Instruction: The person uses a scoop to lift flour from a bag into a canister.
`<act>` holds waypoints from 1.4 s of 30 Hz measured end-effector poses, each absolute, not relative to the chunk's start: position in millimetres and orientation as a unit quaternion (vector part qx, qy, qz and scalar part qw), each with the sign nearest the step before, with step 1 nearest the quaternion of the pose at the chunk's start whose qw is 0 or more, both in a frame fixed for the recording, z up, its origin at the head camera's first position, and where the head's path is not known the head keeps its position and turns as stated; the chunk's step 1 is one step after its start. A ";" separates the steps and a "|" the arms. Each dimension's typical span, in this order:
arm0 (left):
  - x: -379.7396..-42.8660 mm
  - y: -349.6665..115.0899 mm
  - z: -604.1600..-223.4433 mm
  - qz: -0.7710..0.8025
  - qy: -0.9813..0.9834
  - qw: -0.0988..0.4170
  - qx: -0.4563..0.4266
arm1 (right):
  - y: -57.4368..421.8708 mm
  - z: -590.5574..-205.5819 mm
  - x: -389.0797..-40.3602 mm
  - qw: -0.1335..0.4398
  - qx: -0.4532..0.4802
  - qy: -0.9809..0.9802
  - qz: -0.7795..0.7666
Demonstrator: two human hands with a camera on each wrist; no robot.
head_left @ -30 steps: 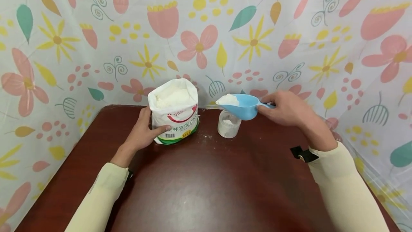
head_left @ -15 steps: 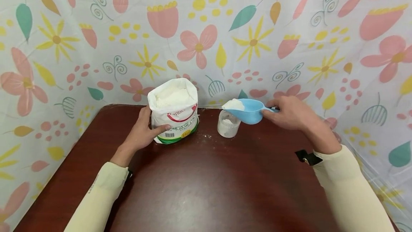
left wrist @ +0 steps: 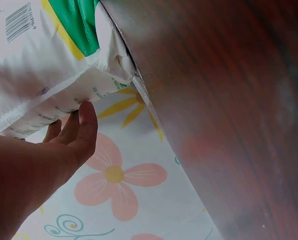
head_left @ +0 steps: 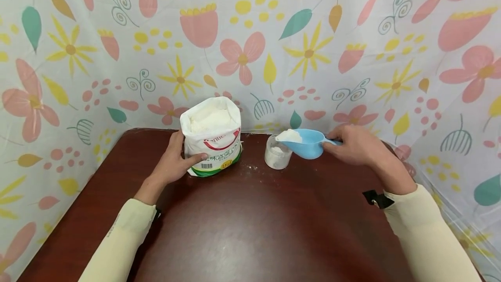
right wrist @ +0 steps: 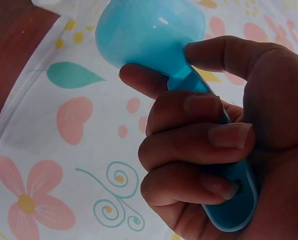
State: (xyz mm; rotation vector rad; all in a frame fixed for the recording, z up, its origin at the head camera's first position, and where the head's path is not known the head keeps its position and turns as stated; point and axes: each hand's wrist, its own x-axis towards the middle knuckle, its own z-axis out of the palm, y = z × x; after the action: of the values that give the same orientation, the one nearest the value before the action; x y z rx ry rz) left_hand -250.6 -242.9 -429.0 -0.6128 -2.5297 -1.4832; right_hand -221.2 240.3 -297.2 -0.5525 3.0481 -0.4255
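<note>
My right hand [head_left: 352,145] grips the handle of a blue scoop [head_left: 311,145]. In the right wrist view, curled fingers [right wrist: 188,132] wrap that handle. White flour [head_left: 288,136] lies heaped at the scoop's front, which is over the right side of a small clear jar [head_left: 277,155]. Some white powder shows inside the jar. To the left, an upright, opened flour bag [head_left: 213,145] is full nearly to its rim. My left hand [head_left: 174,160] holds its left side, thumb on the front. In the left wrist view, fingertips [left wrist: 88,112] touch the bag's side.
The bag and jar stand near the back edge of a dark brown table [head_left: 235,216]. Spilled specks of flour [head_left: 252,167] lie between and in front of them. A flower-printed curtain [head_left: 242,25] hangs right behind the table and along both sides.
My right hand has moved the loaded scoop down and a little to the right, bringing its tip lower over the jar. My left hand and the bag have stayed in place.
</note>
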 end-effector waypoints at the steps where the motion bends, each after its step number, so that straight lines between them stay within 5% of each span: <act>1: -250.1 -243.1 -429.6 -0.494 -0.842 0.071 -0.204 | 240.5 -298.5 -220.9 0.007 -0.176 0.975 -0.134; 42: -248.6 -243.5 -429.7 -0.477 -0.857 0.068 -0.186 | 218.0 -280.0 -232.9 0.037 -0.167 0.985 -0.017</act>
State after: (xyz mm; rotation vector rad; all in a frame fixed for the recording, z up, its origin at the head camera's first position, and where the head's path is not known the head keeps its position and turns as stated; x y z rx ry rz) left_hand -248.6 -243.5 -429.7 -0.5599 -2.5811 -1.4358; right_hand -232.9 218.0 -280.0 -0.5139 3.0232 -0.0535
